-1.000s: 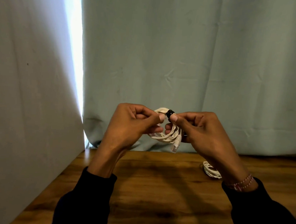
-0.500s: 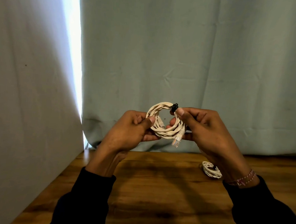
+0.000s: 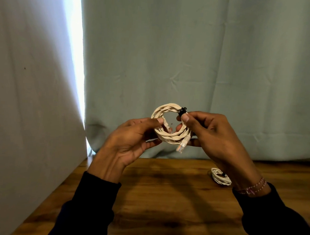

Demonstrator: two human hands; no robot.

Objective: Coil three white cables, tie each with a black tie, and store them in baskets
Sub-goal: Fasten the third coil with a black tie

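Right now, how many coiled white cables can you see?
2. One coiled cable is held up between the left hand and right hand, a black tie on it. A second coil lies on the wooden table, partly behind the right wrist. Others may be out of view.

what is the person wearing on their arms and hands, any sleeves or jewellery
Both arms are in long, dark, near-black sleeves that end at the wrists. The left hand is bare, with nothing on the wrist. The right hand is bare too, but its wrist carries a thin bracelet of pink and white braided thread. No gloves, rings or watch show.
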